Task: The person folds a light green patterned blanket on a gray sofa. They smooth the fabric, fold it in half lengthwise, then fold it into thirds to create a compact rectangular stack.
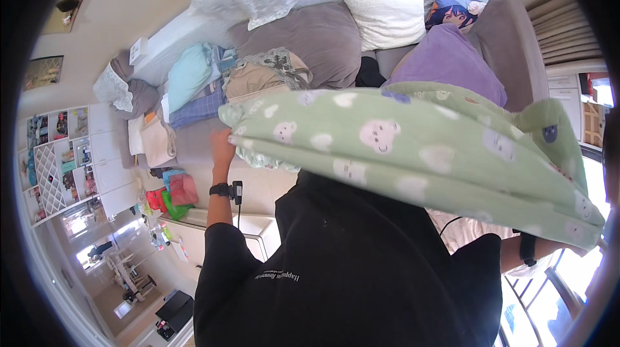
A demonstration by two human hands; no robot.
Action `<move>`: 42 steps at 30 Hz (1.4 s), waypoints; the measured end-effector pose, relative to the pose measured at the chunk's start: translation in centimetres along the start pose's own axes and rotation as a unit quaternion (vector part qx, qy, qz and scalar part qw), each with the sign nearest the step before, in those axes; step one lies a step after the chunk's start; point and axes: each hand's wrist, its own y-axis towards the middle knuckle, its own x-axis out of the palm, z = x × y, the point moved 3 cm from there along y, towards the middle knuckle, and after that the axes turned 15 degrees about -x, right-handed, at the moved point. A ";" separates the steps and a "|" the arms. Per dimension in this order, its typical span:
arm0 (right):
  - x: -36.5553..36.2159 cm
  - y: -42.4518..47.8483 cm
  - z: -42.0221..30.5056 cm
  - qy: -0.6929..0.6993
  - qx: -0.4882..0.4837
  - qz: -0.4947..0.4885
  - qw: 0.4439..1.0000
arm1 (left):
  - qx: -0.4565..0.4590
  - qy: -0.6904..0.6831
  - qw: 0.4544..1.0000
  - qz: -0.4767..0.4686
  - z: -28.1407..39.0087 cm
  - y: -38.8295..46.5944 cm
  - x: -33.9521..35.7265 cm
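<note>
A pale green blanket (407, 148) with bear faces and hearts is stretched across in front of my chest. My left hand (223, 147) grips one corner of it at the left, near the sofa's front edge. Far to the right, my right hand (576, 248) holds the opposite end, its fingers mostly hidden by the fabric. Between the hands the upper edge bulges in loose folds, and part of the cloth hangs over at the right. Behind it, a purple cloth or cushion (445, 66) is partly covered from view.
Ahead stands a grey sofa (198, 141) bearing a white cushion (387, 15), a large grey-brown cushion (310, 37), a light blue pillow (191, 73) and folded clothes (198, 107). Red and green bags (177, 197) lie at the left. A metal-framed rack (533, 293) is at the lower right.
</note>
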 end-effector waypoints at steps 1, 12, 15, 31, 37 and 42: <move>-0.6 -1.4 2.4 -0.012 0.028 -0.001 1.000 | -0.018 -0.020 0.999 0.035 0.1 -0.3 0.5; 4.6 -20.4 21.8 0.009 0.306 -0.073 0.949 | -0.199 -0.206 0.912 0.294 -6.9 -8.6 -6.3; 2.1 -22.5 21.5 0.014 0.347 -0.070 0.935 | -0.209 -0.513 0.827 0.101 -12.9 -7.6 -4.7; 3.4 -24.5 25.0 0.288 0.441 -0.014 0.850 | -0.295 -0.547 0.783 -0.011 -8.1 -8.8 3.4; 25.5 0.8 23.2 0.268 0.198 -0.097 0.938 | -0.081 -0.256 0.963 0.019 1.7 13.3 -14.4; 30.0 33.7 25.3 -0.172 -0.069 -0.111 0.976 | 0.150 -0.428 0.889 0.056 9.4 34.4 -19.9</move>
